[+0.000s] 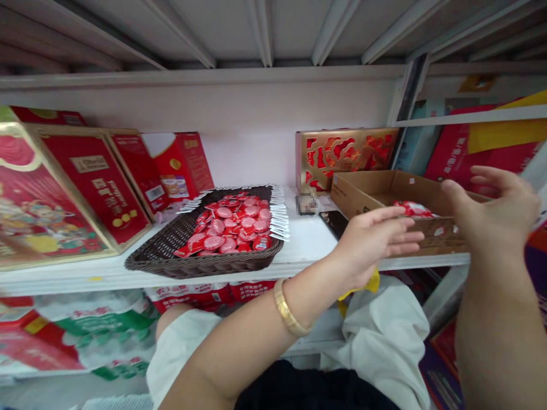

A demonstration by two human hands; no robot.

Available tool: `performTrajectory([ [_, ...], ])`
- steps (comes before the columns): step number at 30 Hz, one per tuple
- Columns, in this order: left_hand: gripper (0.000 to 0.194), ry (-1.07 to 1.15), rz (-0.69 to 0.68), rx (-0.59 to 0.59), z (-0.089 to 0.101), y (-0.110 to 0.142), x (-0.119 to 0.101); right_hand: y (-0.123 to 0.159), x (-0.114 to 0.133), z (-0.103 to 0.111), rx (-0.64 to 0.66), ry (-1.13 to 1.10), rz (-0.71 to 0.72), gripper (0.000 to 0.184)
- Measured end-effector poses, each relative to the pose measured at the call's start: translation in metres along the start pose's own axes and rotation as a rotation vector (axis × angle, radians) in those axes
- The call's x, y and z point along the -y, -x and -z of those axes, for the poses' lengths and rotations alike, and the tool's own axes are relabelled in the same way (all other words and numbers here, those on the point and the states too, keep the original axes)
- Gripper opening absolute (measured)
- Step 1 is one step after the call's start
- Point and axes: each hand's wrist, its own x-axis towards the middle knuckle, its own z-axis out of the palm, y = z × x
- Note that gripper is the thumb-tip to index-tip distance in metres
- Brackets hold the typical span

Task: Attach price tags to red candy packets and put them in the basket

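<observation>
My left hand [376, 245], with a gold bangle on its wrist, reaches across to the right, fingers stretched out and holding nothing. It hovers in front of an open cardboard box [363, 196] on the shelf. Over the box's right side is my right hand [499, 205], slightly blurred, its thumb and fingers spread apart with nothing seen between them. A few red wrapped packets [414, 209] lie inside the box, partly hidden behind my left fingertips. A dark woven basket [158, 250] to the left holds a heap of round red-wrapped candies [231, 228] on its right side.
Red and gold gift boxes [89, 182] stand at the left, and a gold-red patterned box [346, 154] stands at the back. A dark flat object [334, 223] lies beside the cardboard box. Packs of bottles [106, 324] fill the lower shelf; a slatted shelf [239, 34] hangs overhead.
</observation>
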Motion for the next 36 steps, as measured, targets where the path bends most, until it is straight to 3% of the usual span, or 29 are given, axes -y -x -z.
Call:
performTrajectory([
  [4, 0.024, -0.386, -0.146, 0.042, 0.036, 0.048, -0.010, 0.038, 0.032, -0.004, -0.054, -0.148, -0.064, 0.032],
  [6, 0.020, -0.580, -0.299, -0.005, 0.058, 0.071, -0.033, 0.059, 0.056, -0.011, 0.011, -0.176, -0.017, 0.026],
  [9, 0.021, -0.925, -0.487, -0.193, 0.093, 0.087, -0.079, 0.083, 0.088, -0.026, 0.161, -0.231, 0.077, 0.017],
  [12, 0.023, -1.352, -0.429, -0.350, 0.131, 0.079, -0.115, 0.101, 0.111, -0.043, 0.357, -0.353, 0.169, 0.012],
  [16, 0.027, -1.824, -0.161, -0.357, 0.171, 0.061, -0.129, 0.121, 0.130, -0.059, 0.545, -0.419, 0.250, 0.011],
  [21, 0.015, -1.949, -0.017, -0.301, 0.196, 0.047, -0.117, 0.136, 0.140, -0.068, 0.649, -0.437, 0.251, 0.012],
  [25, 0.019, -1.985, 0.024, -0.309, 0.205, 0.037, -0.110, 0.139, 0.142, -0.069, 0.662, -0.443, 0.216, 0.011],
  [36, 0.021, -1.938, 0.033, -0.332, 0.204, 0.030, -0.106, 0.144, 0.149, -0.066, 0.674, -0.457, 0.235, 0.011],
])
